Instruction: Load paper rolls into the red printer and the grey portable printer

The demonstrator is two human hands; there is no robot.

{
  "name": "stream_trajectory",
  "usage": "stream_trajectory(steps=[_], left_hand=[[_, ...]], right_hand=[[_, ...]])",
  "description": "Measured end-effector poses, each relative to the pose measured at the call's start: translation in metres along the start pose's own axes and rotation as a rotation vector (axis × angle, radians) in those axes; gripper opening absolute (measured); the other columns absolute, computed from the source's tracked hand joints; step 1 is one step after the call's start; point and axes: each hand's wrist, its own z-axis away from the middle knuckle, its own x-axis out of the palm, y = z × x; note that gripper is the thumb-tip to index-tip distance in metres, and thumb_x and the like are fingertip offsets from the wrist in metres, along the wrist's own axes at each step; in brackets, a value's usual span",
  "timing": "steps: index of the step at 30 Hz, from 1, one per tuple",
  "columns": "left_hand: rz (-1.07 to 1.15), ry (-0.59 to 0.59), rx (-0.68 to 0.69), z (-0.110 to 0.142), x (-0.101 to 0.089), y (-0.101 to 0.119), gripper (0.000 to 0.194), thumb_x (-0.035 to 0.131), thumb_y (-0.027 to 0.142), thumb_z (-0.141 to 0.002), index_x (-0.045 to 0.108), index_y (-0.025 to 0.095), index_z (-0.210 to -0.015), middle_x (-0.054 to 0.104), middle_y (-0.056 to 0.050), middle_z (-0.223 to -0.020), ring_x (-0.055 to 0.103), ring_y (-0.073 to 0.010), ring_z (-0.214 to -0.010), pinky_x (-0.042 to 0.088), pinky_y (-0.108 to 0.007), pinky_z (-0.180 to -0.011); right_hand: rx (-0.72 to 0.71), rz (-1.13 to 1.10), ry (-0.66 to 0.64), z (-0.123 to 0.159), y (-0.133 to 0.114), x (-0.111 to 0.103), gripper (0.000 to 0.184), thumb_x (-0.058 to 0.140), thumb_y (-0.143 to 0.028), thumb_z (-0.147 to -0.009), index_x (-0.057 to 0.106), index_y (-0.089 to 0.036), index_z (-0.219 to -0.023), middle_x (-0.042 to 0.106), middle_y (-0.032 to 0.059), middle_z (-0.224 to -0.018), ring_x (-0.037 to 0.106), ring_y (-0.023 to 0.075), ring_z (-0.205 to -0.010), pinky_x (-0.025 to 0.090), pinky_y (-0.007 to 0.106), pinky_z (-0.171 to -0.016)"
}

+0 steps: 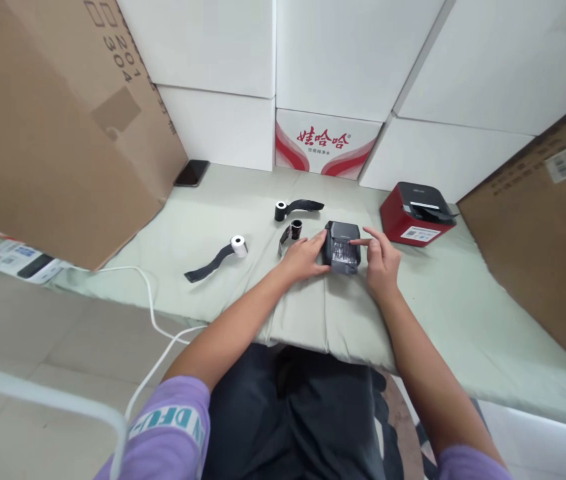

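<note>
**Two hands on one small black printer**

Both of my hands meet at the small black printer (pixel 343 248), which sits on the pale green cloth (pixel 443 300) just this side of the red printer (pixel 415 215), to its left. My left hand (pixel 305 257) lies against the black printer's left flank, fingers loosely spread along the casing, steadying rather than clamping it. My right hand (pixel 381 261) is at its right edge, index finger stretched out leftward and touching the top near the open paper bay, the other fingers curled in; it grips nothing. So the printer lies directly between my hands, its front facing me, with the right hand nearer its top. Left of the black printer lie three rolls with dark tails: the closest roll (pixel 293 231) just beside my left hand, another (pixel 281 211) beyond it, and a white roll (pixel 238 245) well apart.
</note>
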Motion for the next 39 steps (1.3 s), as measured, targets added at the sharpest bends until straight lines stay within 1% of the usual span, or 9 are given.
stream_trajectory(steps=[4,13,17,25,28,30,33,36,39], left_hand=[[-0.007,-0.005,-0.009,0.000,-0.001,0.001,0.099,0.072,0.044,-0.084,0.026,0.011,-0.164,0.046,-0.017,-0.163,0.052,-0.0332,-0.145,0.041,-0.043,-0.121],[0.007,0.003,-0.001,0.000,0.001,-0.002,0.098,0.071,0.040,-0.083,0.024,0.013,-0.165,0.046,-0.017,-0.163,0.051,-0.0319,-0.147,0.037,-0.043,-0.125],[0.030,0.012,0.017,0.000,0.002,-0.004,0.098,0.071,0.043,-0.084,0.024,0.013,-0.165,0.043,-0.016,-0.165,0.051,-0.0301,-0.147,0.034,-0.043,-0.127],[0.032,0.032,0.021,0.000,0.004,-0.003,0.098,0.071,0.047,-0.085,0.025,0.012,-0.164,0.047,-0.018,-0.161,0.052,-0.0301,-0.146,0.034,-0.043,-0.127],[0.045,0.037,0.027,0.000,0.006,-0.004,0.098,0.071,0.046,-0.085,0.024,0.015,-0.165,0.045,-0.017,-0.163,0.050,-0.0286,-0.148,0.032,-0.044,-0.128],[0.056,0.041,0.031,0.000,0.006,-0.005,0.098,0.071,0.046,-0.084,0.024,0.016,-0.164,0.044,-0.016,-0.164,0.049,-0.0279,-0.149,0.032,-0.045,-0.128],[0.076,0.042,0.034,-0.001,0.007,-0.006,0.097,0.071,0.046,-0.084,0.025,0.016,-0.164,0.043,-0.015,-0.165,0.049,-0.0278,-0.149,0.032,-0.046,-0.128],[0.085,0.033,0.034,-0.001,0.006,-0.005,0.097,0.071,0.046,-0.084,0.025,0.015,-0.164,0.041,-0.015,-0.166,0.049,-0.0285,-0.148,0.032,-0.046,-0.128],[0.079,0.034,0.028,-0.001,0.006,-0.004,0.098,0.072,0.046,-0.083,0.025,0.016,-0.164,0.041,-0.015,-0.166,0.051,-0.0293,-0.147,0.032,-0.046,-0.127]], right_hand=[[-0.016,0.047,0.055,0.000,-0.003,-0.001,0.051,0.035,-0.053,-0.103,0.066,-0.022,-0.129,0.080,0.0100,-0.107,0.073,0.0263,-0.089,0.055,0.042,-0.085],[0.010,0.156,0.068,0.001,-0.005,0.001,0.060,0.030,-0.055,-0.105,0.069,-0.018,-0.132,0.082,0.0112,-0.098,0.074,0.0270,-0.082,0.056,0.041,-0.083],[-0.026,0.146,0.016,0.003,-0.010,0.001,0.059,0.032,-0.053,-0.105,0.065,-0.020,-0.142,0.076,0.0129,-0.127,0.074,0.0301,-0.110,0.055,0.044,-0.099],[-0.045,0.098,-0.169,-0.022,0.007,0.003,0.064,0.032,-0.058,-0.104,0.053,-0.022,-0.152,0.050,0.0082,-0.161,0.048,0.0253,-0.150,0.037,0.046,-0.125],[-0.031,0.126,-0.163,-0.037,0.011,-0.001,0.059,0.036,-0.055,-0.103,0.063,-0.022,-0.143,0.061,0.0091,-0.150,0.057,0.0269,-0.140,0.042,0.048,-0.121],[-0.023,0.189,-0.177,-0.047,0.011,-0.005,0.052,0.042,-0.050,-0.101,0.072,-0.021,-0.131,0.073,0.0108,-0.132,0.070,0.0285,-0.115,0.051,0.048,-0.108],[-0.038,0.337,-0.243,-0.065,0.012,-0.011,0.040,0.052,-0.042,-0.094,0.081,-0.019,-0.110,0.077,0.0114,-0.105,0.069,0.0249,-0.082,0.055,0.043,-0.089],[-0.051,0.488,-0.397,-0.087,0.017,-0.008,0.028,0.063,-0.037,-0.087,0.085,-0.021,-0.096,0.070,0.0112,-0.091,0.064,0.0253,-0.083,0.053,0.042,-0.089],[-0.008,0.599,-0.529,-0.107,0.026,0.003,0.024,0.080,-0.043,-0.076,0.086,-0.024,-0.088,0.064,0.0147,-0.092,0.061,0.0338,-0.098,0.049,0.052,-0.100]])
